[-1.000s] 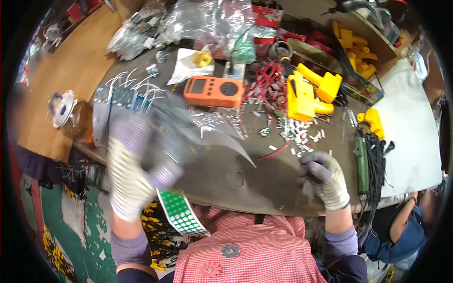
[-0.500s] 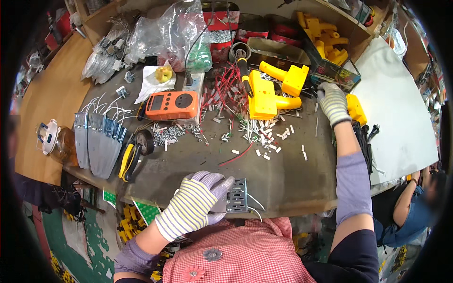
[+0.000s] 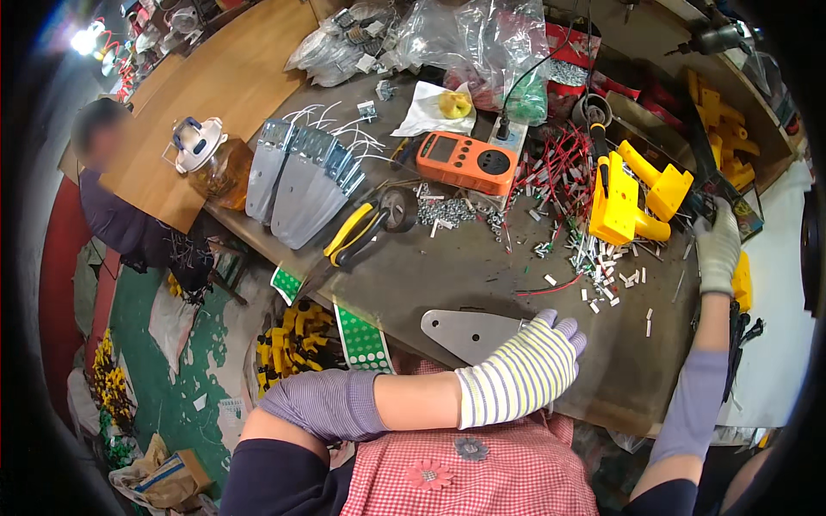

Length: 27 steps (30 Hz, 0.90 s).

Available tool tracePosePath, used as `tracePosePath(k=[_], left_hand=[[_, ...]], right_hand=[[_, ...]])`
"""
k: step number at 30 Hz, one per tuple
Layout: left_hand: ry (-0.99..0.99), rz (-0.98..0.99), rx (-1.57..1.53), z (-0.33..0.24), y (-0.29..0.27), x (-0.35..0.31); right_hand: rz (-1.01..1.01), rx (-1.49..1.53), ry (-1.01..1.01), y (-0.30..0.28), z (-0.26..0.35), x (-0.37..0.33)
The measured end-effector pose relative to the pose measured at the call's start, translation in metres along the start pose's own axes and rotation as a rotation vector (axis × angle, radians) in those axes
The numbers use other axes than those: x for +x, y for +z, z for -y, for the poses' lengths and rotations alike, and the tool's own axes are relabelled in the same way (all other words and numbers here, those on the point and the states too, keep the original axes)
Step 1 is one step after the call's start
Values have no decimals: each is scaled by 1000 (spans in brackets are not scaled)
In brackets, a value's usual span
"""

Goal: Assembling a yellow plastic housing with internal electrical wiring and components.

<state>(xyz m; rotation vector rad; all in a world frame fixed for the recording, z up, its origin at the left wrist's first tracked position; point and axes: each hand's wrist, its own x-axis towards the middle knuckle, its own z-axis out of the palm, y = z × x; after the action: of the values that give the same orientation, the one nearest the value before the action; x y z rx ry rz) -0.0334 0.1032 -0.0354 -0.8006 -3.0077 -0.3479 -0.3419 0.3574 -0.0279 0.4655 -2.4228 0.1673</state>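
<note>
My left hand (image 3: 522, 371), in a striped glove, is closed over the right end of a flat grey metal plate (image 3: 473, 334) with a rounded tip and holes. The plate lies at the table's near edge, and the hand hides its other end. Far over on the right, my gloved right hand (image 3: 719, 249) reaches to dark small items beside a dark box (image 3: 744, 211). Its fingers look curled, but what is between them cannot be made out. Left of it lie yellow plastic housings with handles (image 3: 613, 206).
An orange meter (image 3: 467, 162), scattered nuts (image 3: 443, 211), red wires (image 3: 564, 163) and white sleeves (image 3: 607, 292) cover the table's middle. Leftward are black-yellow cutters (image 3: 353, 232), similar metal plates with white wires (image 3: 314, 189) and a lidded jar (image 3: 211, 163). A person (image 3: 112, 189) sits far left.
The view has swung left, shifting the table rightward in the picture. My left hand has turned, and the plate's rounded end now shows while its slotted bracket is hidden. The right hand stays by the box.
</note>
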Motion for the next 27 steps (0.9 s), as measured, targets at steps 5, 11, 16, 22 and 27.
tracePosePath(k=[5,11,16,22,27], left_hand=[[36,-149,-210,8,7,-3],[35,-318,-560,19,3,-6],[-52,-332,-661,17,4,-5],[-89,-357,-688,18,8,-7],[-143,-451,-679,22,1,-16]], right_hand=[[371,473,-269,-116,126,-115],[740,507,-291,-148,133,-123],[821,508,-391,-134,109,-124],[756,1291,111,-141,122,-148],[353,851,-374,-134,154,-155]])
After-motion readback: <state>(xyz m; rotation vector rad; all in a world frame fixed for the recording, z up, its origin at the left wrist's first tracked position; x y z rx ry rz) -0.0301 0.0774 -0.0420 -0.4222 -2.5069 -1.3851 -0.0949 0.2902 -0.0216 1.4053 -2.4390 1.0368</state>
